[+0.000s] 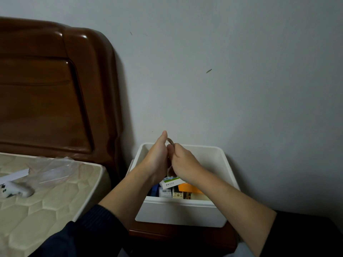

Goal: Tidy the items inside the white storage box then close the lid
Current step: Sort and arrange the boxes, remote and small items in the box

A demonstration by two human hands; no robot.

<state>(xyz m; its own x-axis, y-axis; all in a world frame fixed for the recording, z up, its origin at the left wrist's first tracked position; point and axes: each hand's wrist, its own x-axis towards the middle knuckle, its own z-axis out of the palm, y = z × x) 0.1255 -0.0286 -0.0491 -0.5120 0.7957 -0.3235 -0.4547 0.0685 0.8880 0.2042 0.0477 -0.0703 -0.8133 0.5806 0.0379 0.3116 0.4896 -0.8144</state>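
White storage box (181,210) on wooden nightstand (167,233) beside wall (241,71).

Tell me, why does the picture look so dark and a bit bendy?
Head view: dim, greyish room light; one glare spot shines on the headboard. The wide lens curves edges, such as the box. Both hands look slightly soft; the small labels blur.
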